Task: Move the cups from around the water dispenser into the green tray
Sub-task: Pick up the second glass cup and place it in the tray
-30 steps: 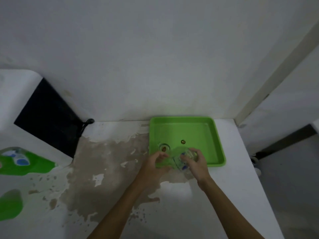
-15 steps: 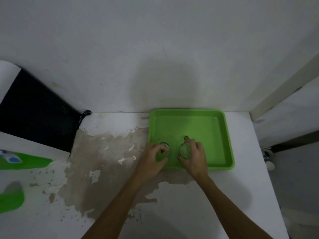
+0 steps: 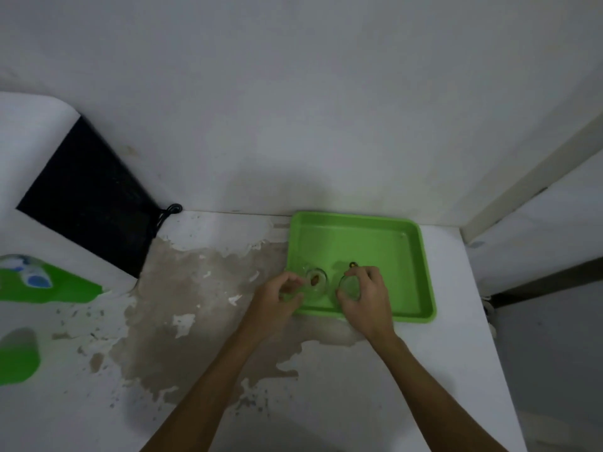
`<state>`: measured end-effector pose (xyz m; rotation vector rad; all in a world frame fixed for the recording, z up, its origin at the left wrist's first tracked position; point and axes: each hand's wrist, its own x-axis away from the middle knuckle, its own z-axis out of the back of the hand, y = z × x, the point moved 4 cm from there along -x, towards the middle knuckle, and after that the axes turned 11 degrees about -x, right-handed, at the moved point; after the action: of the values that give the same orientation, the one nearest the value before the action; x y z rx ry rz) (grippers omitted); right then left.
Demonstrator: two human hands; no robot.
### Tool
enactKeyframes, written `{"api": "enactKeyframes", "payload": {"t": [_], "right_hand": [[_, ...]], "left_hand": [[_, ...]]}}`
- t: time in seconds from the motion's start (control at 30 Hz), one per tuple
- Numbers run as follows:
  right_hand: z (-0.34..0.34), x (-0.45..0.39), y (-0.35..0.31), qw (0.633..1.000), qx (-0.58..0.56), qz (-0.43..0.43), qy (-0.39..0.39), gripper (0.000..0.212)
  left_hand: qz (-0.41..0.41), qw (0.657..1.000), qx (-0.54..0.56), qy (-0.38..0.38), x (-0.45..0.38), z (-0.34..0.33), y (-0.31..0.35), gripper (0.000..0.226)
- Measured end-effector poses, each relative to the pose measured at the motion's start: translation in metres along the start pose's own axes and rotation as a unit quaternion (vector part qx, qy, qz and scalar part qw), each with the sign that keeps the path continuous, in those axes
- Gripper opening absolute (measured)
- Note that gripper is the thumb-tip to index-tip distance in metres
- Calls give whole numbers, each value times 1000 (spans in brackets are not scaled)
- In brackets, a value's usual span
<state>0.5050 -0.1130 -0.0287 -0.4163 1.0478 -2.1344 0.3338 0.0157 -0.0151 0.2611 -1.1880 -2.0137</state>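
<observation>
The green tray [image 3: 365, 239] lies on the white table against the wall. Two clear glass cups stand side by side in its near-left part. At the left glass cup [image 3: 316, 281], which has a brown speck inside, my left hand [image 3: 277, 300] has its fingers curled on the left side. My right hand [image 3: 367, 298] wraps around the right glass cup [image 3: 349, 286] from the right and from above. Both cups rest on the tray floor, close to its front rim.
The water dispenser [image 3: 81, 197], white with a black panel and green parts, fills the left side. A black cord [image 3: 169, 212] hangs at its back corner. The table [image 3: 326, 386] has a worn brown patch, and its right edge drops to the floor.
My right hand has carried its cup from above the tray's front rim down onto the tray floor. My left hand has stayed at the left cup. The view has shifted slightly.
</observation>
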Motion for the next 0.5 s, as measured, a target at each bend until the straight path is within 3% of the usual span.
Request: {"api": "enactKeyframes", "payload": {"t": [0.17, 0.27, 0.5], "right_hand": [[-23, 16, -53, 996, -75, 9, -36, 4], [-57, 32, -95, 991, -112, 7, -76, 7], [-150, 61, -177, 974, -152, 18, -169, 7]], "left_hand": [[11, 998, 28, 52, 38, 48, -30, 29], [30, 995, 44, 80, 70, 91, -58, 15], [88, 982, 47, 159, 136, 183, -134, 12]]}}
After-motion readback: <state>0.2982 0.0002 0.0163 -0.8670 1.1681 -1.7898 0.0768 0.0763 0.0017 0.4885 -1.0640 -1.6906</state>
